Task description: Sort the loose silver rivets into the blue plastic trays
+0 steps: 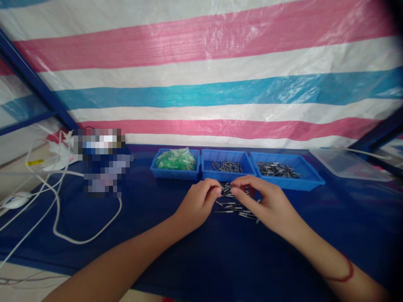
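Two hands meet mid-tabletop [220,260], just in front of the middle tray [227,176]. The left hand [198,202] is curled, thumb and forefinger nipped tight on a small dark pin [225,190]. The right hand [267,203] pinches that same pin from the other side, its other fingers loosely fanned. The pin sits right between the fingertips, long axis running left to right; which end is the tip is too small to tell. Below the fingers, loose pins [234,206] lie scattered, mostly crosswise, parallel to the near edge. The left tray [174,173] holds green pieces, the right tray [291,184] more pins.
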Demonstrator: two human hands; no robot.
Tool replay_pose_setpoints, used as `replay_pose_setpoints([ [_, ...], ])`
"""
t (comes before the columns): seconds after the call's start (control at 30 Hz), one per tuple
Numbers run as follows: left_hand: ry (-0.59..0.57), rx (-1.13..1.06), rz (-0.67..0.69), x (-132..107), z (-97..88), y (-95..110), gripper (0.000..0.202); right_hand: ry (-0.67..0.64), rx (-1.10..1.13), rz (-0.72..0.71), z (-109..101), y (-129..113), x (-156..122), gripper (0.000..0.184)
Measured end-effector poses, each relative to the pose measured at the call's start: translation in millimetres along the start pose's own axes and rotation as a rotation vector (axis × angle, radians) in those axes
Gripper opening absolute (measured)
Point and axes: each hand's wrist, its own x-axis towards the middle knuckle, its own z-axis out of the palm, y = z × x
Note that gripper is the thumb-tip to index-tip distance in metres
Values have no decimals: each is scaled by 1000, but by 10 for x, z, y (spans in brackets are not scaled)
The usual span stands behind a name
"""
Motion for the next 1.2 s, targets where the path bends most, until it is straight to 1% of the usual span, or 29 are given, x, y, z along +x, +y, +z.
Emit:
replay_pose_setpoints([
  [0.13,-1,-170,-7,-17,15,10,17,-10,143,42,90,-28,-36,18],
  [0.3,7,-202,-30,-27,38,17,20,19,238,45,113,-36,-50,17],
  [0.4,-15,-210,-13,-21,43,19,20,23,229,21,114,-46,-56,14],
  [0.6,-78,-131,90,-11,34,27,23,28,155,-37,116,-104,-65,10],
  [0.87,-83,-141,128,-17,43,20,19,37,82,-92,115,-85,-63,8],
  [0.93,-60,-146,124,-15,46,15,18,30,91,-113,110,-83,-60,8],
  [1.03,11,-154,95,-9,39,9,16,21,95,-136,99,-88,-54,9],
  [1.13,81,-150,71,-6,18,9,13,18,53,-127,93,-86,-45,11],
  [1.2,103,-136,81,-9,4,10,11,4,16,-118,88,-76,-33,12],
])
